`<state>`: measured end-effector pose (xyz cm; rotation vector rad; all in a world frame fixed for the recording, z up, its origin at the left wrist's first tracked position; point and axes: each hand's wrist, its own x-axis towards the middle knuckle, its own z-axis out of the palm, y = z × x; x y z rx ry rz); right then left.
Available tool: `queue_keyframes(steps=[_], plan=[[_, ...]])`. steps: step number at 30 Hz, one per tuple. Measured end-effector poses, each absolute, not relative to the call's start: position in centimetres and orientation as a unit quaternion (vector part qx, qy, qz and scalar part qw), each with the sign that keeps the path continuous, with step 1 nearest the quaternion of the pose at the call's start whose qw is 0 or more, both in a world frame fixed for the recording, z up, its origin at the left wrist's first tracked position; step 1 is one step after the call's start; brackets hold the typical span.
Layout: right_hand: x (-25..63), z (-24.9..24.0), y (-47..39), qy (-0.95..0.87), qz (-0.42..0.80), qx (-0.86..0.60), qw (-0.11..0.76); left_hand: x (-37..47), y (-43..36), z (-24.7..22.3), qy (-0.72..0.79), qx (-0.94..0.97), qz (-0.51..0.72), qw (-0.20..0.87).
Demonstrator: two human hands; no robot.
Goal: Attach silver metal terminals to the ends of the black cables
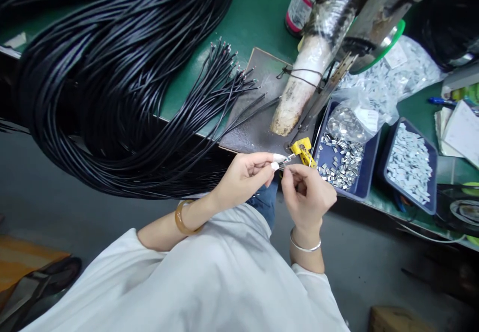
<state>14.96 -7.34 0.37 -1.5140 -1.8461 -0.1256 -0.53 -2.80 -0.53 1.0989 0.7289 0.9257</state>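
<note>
My left hand (pixel 249 174) pinches a thin cable end (pixel 287 160) between thumb and forefinger, with white coverings on the fingertips. A small shiny metal piece shows at that end. Close beside it, my right hand (pixel 310 192) is closed, thumb and forefinger pressed together; whatever they grip is too small to make out. Just beyond the fingers, a yellow part (pixel 302 150) sits at the bench edge. Left of the hands, a big bundle of black cables (pixel 112 82) drapes over the edge, many stripped ends (pixel 232 67) lying on a dark board (pixel 243 135).
A blue tray (pixel 368 172) holds small metal clips (pixel 342 165) and a plastic bag. Another tray (pixel 432 197) holds pale small pieces (pixel 407 162). Above the board, a wrapped white tube (pixel 299 87) slants down. A jar (pixel 299 7) and papers (pixel 464 130) lie on the green bench.
</note>
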Motion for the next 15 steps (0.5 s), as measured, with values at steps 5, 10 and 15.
queue_keyframes(steps=[5,10,15], plan=[[14.86,-0.41,-7.14,-0.624,0.085,-0.643,0.436,-0.18,-3.15,-1.13,0.353,0.560,0.445,0.603],[14.33,-0.34,-7.49,-0.629,0.094,-0.645,0.424,-0.29,-3.01,-1.26,0.347,0.571,0.459,0.585],[14.03,-0.38,-7.18,-0.582,0.170,-0.629,0.487,-0.23,-3.18,-1.64,0.335,0.711,0.492,0.376]])
